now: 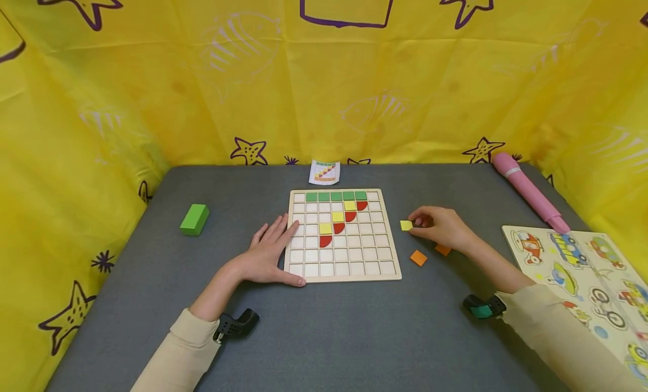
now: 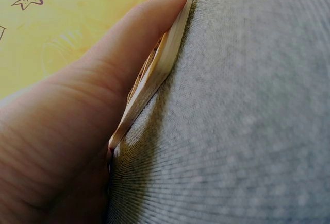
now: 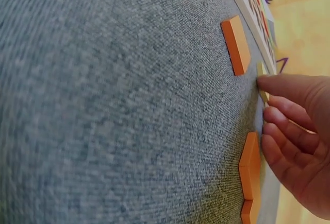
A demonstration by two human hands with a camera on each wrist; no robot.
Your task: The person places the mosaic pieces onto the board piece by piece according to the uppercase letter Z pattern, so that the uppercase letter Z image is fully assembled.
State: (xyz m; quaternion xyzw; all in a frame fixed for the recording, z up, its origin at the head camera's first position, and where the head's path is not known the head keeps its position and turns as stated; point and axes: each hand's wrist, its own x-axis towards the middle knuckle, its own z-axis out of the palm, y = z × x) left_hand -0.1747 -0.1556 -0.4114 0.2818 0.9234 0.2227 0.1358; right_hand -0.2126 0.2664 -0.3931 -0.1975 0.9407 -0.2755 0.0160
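Step in hand, as judged: taking up a yellow square [image 1: 406, 225] just right of the gridded board [image 1: 356, 253] on the grey table [image 1: 314, 336]. Right grip [image 1: 439, 228]: closed to the piece's thickness, thumb and fingers pinching one side. Whether the piece touches the cloth cannot be told; the right wrist view is nearly edge-on.

Left grip [image 1: 268, 254]: fingers extended along the board's left edge, thumb at its near edge; holds nothing, seems to steady it.

Next move calls for raising the square over the board's rim and aligning it with a bare cell. Likely fit: left of the lowest red quarter [image 1: 325, 241], as on the printed card [image 1: 324, 172] beyond the board.

Container contents: far row, five green squares [image 1: 336, 196]; below, three yellow squares [image 1: 337, 216] descending leftward, with red quarters along their diagonal; nearest two rows bare. Outside the cells: an orange square [image 1: 418, 257] near the board, more orange [image 1: 443, 249] beside the right grip. Picture puzzle board [image 1: 536, 232] at far right, filled with vehicle shapes.
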